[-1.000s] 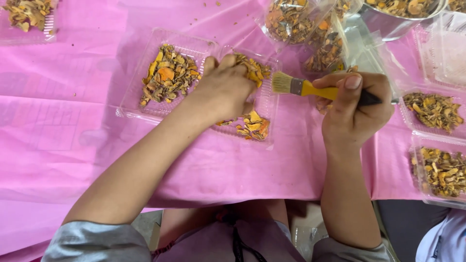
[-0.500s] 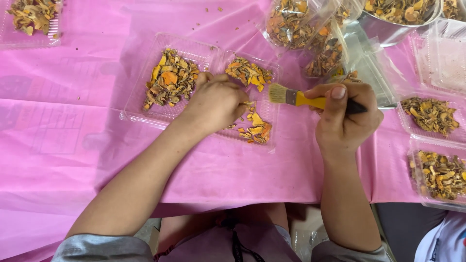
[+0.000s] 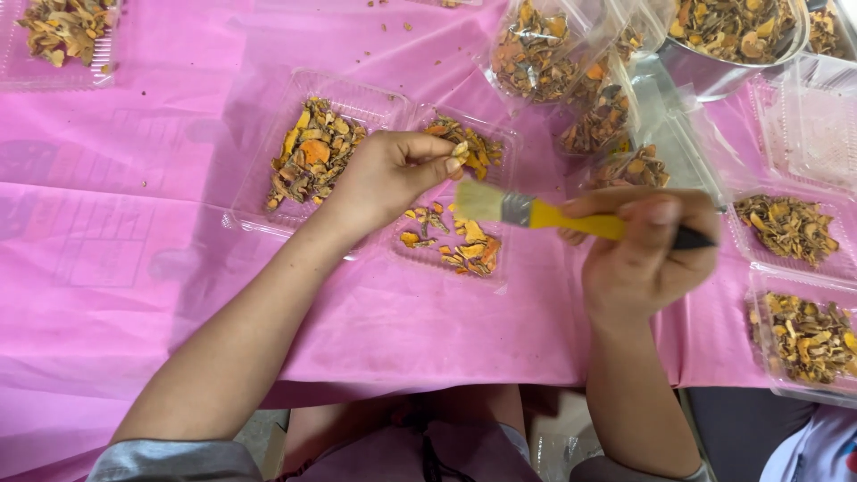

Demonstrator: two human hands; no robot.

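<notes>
An open clear plastic clamshell box [image 3: 254, 192] lies on the pink table cover; both halves hold dried orange-brown slices [image 3: 312, 152]. My left hand [image 3: 388, 174] hovers over the right half and pinches one small dried piece [image 3: 461, 149] between thumb and fingertips. My right hand [image 3: 647, 250] grips a yellow-handled paintbrush [image 3: 536, 212] by its handle. The bristles point left, just below the pinched piece and above the right half's slices [image 3: 451, 241].
Clear bags of dried slices [image 3: 544, 49] lie at the back, next to a metal bowl [image 3: 714, 58] full of the same. Filled plastic boxes sit at the right [image 3: 790, 228] and far left [image 3: 58, 36]. Another person's white sleeve [image 3: 826, 446] shows at bottom right.
My left hand lifted off the slices in the right half, now pinching one piece. My right hand moved the brush down and left, closer to that piece.
</notes>
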